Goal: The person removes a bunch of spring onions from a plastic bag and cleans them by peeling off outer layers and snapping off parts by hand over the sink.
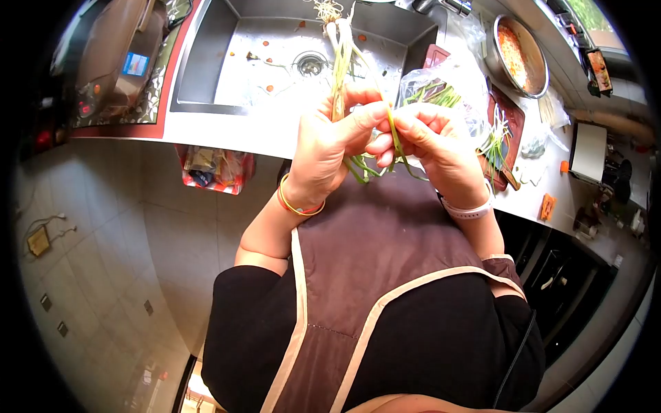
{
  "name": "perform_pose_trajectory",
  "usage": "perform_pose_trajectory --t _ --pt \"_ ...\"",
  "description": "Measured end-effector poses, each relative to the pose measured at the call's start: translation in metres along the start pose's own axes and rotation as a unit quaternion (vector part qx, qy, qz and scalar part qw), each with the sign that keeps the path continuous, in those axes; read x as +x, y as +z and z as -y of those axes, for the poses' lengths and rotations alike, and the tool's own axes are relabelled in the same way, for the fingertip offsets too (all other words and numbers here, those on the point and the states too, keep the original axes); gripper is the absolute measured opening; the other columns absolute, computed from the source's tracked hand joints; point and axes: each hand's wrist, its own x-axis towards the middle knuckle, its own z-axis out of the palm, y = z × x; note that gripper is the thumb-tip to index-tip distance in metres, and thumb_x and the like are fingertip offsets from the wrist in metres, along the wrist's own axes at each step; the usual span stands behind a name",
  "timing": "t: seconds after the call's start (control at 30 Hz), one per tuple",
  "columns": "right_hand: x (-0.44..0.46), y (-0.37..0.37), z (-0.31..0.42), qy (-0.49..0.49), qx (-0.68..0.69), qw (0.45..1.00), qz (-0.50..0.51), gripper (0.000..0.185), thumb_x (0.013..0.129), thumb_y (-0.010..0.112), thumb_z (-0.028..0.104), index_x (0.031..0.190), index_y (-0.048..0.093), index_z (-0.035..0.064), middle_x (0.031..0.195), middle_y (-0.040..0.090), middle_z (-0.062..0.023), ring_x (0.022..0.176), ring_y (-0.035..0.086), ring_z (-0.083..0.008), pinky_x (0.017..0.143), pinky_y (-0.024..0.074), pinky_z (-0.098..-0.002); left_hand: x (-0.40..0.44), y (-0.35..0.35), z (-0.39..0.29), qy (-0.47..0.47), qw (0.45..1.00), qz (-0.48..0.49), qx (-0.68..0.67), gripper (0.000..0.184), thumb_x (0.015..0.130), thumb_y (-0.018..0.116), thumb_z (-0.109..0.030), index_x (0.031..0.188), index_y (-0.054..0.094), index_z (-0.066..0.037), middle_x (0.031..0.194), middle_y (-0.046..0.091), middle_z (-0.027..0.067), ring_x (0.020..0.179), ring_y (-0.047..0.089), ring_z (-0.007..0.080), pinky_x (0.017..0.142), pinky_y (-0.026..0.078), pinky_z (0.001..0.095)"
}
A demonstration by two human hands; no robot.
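Note:
My left hand (327, 141) is closed around a small bunch of green onions (341, 62), whose white, rooted ends point up over the sink. Close beside it, my right hand (441, 148) pinches a yellowish-green onion leaf (394, 131) between thumb and fingers. The thumbs of both hands almost meet at this leaf. Green tips hang below the hands in front of my brown apron (385, 234). To the right of my right hand lies a clear plastic bag (454, 82) with more green stalks inside.
Scraps lie in the steel sink (206, 76) around its drain (310, 65). Right of it are a metal pot (540, 69) of orange-red food and a reddish-brown cutting board (513, 124) with green onions. A brown appliance (113, 62) stands left. A red-and-white bag (219, 180) hangs below the counter.

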Motion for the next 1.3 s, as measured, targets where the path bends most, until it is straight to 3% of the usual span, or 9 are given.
perform_pose_trajectory --t 0.37,0.47,0.5,0.53,0.67,0.87,1.0,1.13,1.3 --pt "0.000 0.001 0.004 0.044 -0.027 0.998 0.032 0.024 0.086 0.059 0.016 0.100 0.059 -0.0030 0.086 0.064 -0.0122 0.075 0.062 -0.0153 0.072 0.0510 -0.0270 0.005 -0.013 -0.003 -0.008 1.000 -0.006 0.000 0.018 0.085 0.058 -0.008 0.101 0.055 0.000 0.055 0.034 -0.0077 0.043 0.026 0.0017 0.041 0.019 0.0201" --pt "0.005 -0.003 0.001 0.011 -0.049 0.998 0.031 0.016 0.083 0.064 0.016 0.091 0.063 0.0025 0.077 0.061 -0.0042 0.066 0.057 -0.0093 0.064 0.0497 -0.0238 0.005 -0.006 0.001 0.004 0.995 -0.094 0.044 0.016 0.088 0.054 -0.007 0.104 0.053 -0.002 0.060 0.040 -0.0063 0.041 0.023 0.0012 0.039 0.020 0.0195" --pt "0.013 -0.007 -0.009 0.002 -0.051 0.999 0.014 0.015 0.083 0.065 0.017 0.088 0.064 0.0033 0.074 0.059 -0.0019 0.063 0.055 -0.0079 0.060 0.0488 -0.0231 0.009 -0.021 0.005 0.005 1.000 -0.018 -0.005 0.015 0.089 0.054 -0.008 0.103 0.053 -0.002 0.067 0.045 -0.0039 0.039 0.023 0.0005 0.038 0.019 0.0182" --pt "0.020 -0.014 -0.016 -0.006 -0.049 0.999 0.003 0.014 0.083 0.065 0.018 0.085 0.064 0.0042 0.070 0.057 0.0004 0.060 0.052 -0.0066 0.056 0.0479 -0.0224 0.011 -0.017 0.006 0.006 0.998 -0.053 0.012 0.011 0.090 0.054 -0.010 0.098 0.053 -0.002 0.067 0.046 -0.0032 0.038 0.024 0.0003 0.036 0.018 0.0179" --pt "0.048 -0.029 -0.034 -0.042 -0.059 0.996 -0.055 0.023 0.080 0.067 0.021 0.073 0.061 0.0002 0.061 0.056 -0.0020 0.048 0.051 -0.0074 0.041 0.0434 -0.0236 0.022 -0.040 0.024 -0.027 0.993 -0.055 0.099 0.012 0.090 0.057 -0.019 0.085 0.055 -0.009 0.056 0.040 -0.0081 0.038 0.025 -0.0008 0.035 0.018 0.0175" --pt "0.064 -0.040 -0.049 -0.144 -0.237 0.955 -0.107 0.021 0.082 0.064 0.019 0.072 0.061 0.0011 0.058 0.055 -0.0004 0.047 0.047 -0.0055 0.041 0.0364 -0.0225 0.027 -0.042 0.027 -0.059 0.987 -0.045 0.144 0.009 0.088 0.059 -0.015 0.084 0.054 -0.009 0.050 0.037 -0.0089 0.036 0.025 0.0004 0.034 0.017 0.0172" --pt "0.061 -0.041 -0.042 -0.115 -0.216 0.966 -0.081 0.021 0.082 0.062 0.019 0.071 0.059 0.0022 0.059 0.054 -0.0005 0.047 0.047 -0.0059 0.042 0.0378 -0.0225 0.029 -0.046 0.025 -0.078 0.985 -0.030 0.149 0.008 0.088 0.059 -0.013 0.084 0.054 -0.008 0.051 0.037 -0.0086 0.036 0.025 0.0006 0.034 0.017 0.0173" --pt "0.063 -0.045 -0.031 0.025 0.001 0.997 -0.073 0.018 0.080 0.056 0.015 0.067 0.055 0.0041 0.058 0.055 -0.0023 0.044 0.049 -0.0089 0.041 0.0417 -0.0229 0.024 -0.045 0.021 -0.082 0.986 -0.065 0.133 0.006 0.086 0.060 -0.010 0.085 0.055 -0.005 0.053 0.041 -0.0080 0.036 0.025 -0.0005 0.034 0.017 0.0170" --pt "0.073 -0.056 -0.031 0.084 0.276 0.953 -0.089 0.013 0.079 0.057 0.014 0.073 0.056 0.0026 0.067 0.060 -0.0068 0.051 0.054 -0.0099 0.047 0.0497 -0.0242 0.020 -0.047 0.018 -0.070 0.986 -0.084 0.123 0.006 0.085 0.061 -0.008 0.084 0.055 -0.006 0.056 0.045 -0.0063 0.036 0.028 -0.0002 0.034 0.019 0.0159"
